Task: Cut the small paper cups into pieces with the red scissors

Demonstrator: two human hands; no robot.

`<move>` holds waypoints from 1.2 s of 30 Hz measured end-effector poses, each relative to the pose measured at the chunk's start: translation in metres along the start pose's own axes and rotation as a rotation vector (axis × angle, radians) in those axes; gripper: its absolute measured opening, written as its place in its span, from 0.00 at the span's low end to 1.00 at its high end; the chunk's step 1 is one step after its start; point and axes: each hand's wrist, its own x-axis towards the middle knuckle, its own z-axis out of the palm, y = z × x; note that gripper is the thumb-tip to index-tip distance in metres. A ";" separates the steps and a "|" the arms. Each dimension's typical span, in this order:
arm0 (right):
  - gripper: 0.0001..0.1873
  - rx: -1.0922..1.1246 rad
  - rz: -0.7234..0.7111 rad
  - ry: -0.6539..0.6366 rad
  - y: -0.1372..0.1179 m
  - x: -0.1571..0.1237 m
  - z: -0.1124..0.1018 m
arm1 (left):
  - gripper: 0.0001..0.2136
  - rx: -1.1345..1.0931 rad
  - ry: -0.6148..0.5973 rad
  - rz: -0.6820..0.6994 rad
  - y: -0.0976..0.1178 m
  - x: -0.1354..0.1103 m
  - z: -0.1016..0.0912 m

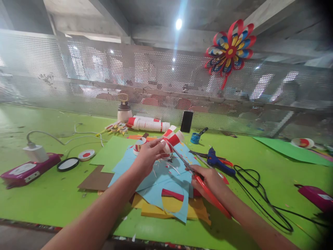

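Note:
My left hand (148, 155) grips a red and white paper cup (174, 139) whose side is cut into flared strips. In my right hand (205, 177) is a pair of scissors (191, 168) with red handles, its blades pointing up and left to the cup's edge. Whether the blades touch the paper I cannot tell. Under both hands lie light blue paper sheets (156, 187) with thin white and red scraps on them. Just behind my left fingers sits a cut cup ring (137, 147). A blue glue gun (221, 165) lies to the right of the scissors.
Stacked paper cups (148, 124) lie at the back beside a spray bottle (125, 111). A phone (186, 121) stands against the perforated screen, near a blue tape roll (195, 138). At left is a purple power strip (33, 170); a black cord (260, 189) loops at right.

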 end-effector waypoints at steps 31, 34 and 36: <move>0.22 -0.070 -0.175 0.003 0.004 0.001 -0.015 | 0.16 -0.003 -0.138 -0.095 0.002 -0.001 -0.002; 0.24 -0.122 -0.203 0.026 0.010 0.003 -0.014 | 0.19 0.009 -0.089 -0.085 0.004 -0.001 -0.001; 0.25 -0.149 -0.218 0.040 0.015 0.004 -0.013 | 0.21 -0.004 -0.097 -0.087 0.005 -0.001 0.000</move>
